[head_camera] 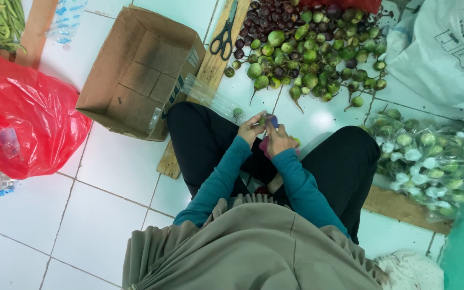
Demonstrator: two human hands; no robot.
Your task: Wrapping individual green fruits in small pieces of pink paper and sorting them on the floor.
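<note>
Open brown cardboard box (140, 70) sits upper left on the floor, red plastic bag (25, 115) just left of it. White printed sack (447, 51) top right, clear bags of small green eggplants (430, 161) below it.

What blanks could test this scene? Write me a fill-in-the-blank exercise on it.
1. The cardboard box lies on the floor with nothing inside; it is ____.
2. The scissors rest on a ____ plank.
3. The plastic bag at the left edge is ____ in colour.
4. The left hand and right hand both come out of ____ sleeves.

Missing words: empty; wooden; red; teal
</note>
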